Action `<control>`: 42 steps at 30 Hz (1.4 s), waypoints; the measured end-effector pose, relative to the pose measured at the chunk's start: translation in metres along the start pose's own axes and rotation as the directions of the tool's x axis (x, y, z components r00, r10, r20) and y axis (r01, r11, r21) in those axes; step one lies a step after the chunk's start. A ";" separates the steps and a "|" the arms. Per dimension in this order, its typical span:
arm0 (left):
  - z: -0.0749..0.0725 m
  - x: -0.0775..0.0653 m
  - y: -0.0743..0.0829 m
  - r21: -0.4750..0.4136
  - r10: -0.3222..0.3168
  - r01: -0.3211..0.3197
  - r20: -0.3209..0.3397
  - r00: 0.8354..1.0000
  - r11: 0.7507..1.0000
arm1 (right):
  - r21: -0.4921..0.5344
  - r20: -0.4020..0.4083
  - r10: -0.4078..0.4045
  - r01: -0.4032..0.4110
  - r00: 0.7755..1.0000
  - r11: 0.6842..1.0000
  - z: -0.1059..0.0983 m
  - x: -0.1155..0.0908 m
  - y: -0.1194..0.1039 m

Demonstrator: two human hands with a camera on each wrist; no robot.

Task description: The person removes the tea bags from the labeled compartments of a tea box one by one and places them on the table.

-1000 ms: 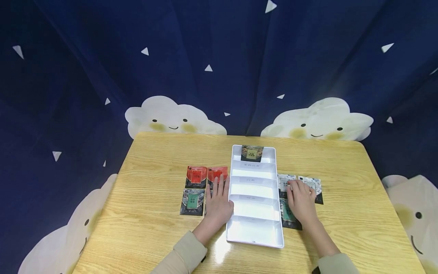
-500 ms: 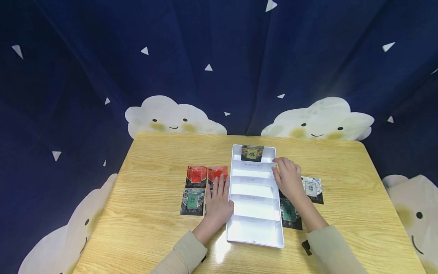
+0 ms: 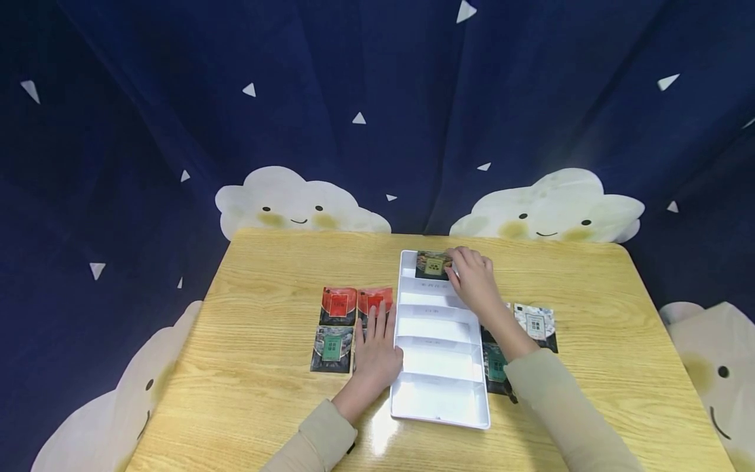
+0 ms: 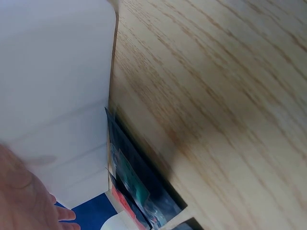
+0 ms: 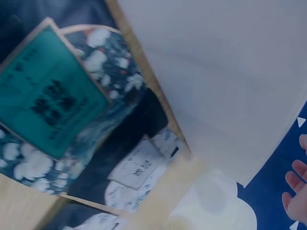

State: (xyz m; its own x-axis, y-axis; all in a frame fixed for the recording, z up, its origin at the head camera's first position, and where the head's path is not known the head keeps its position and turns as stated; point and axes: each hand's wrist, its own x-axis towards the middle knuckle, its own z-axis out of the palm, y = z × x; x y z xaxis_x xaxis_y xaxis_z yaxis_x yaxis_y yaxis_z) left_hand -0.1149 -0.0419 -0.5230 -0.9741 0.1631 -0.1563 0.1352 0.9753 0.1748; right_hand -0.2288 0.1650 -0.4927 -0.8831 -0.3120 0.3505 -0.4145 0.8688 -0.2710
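A white divided tray stands lengthwise on the table. One dark tea sachet with a yellow label leans in its far compartment. My right hand is over the tray's far right corner, fingers bent and at the sachet's right edge; whether they touch it is unclear. My left hand lies with straight fingers over sachets left of the tray, its thumb against the tray's side. Beside it are red sachets and a green-labelled sachet. White sachets and another green-labelled sachet lie right of the tray.
The wooden table extends on both sides of the tray. A dark blue curtain with smiling clouds hangs behind and beside it. My right forearm passes over part of the right-hand sachets.
My right hand has left the white sachets, moved up along the tray's right side and reached the yellow-labelled sachet in the far compartment. My left hand has stayed in place.
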 end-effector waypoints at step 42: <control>0.002 0.000 0.000 0.014 -0.001 0.001 -0.018 1.000 1.000 | -0.155 0.095 -0.038 0.052 0.995 0.987 0.034 0.031 -0.005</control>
State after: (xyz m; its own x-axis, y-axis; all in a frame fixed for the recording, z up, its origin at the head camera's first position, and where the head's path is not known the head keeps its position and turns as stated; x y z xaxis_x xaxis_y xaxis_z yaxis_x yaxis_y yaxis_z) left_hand -0.1143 -0.0419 -0.5246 -0.9774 0.1598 -0.1385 0.1369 0.9774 0.1613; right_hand -0.2612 0.1377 -0.5115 -0.8837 -0.3793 0.2741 -0.4206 0.9005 -0.1099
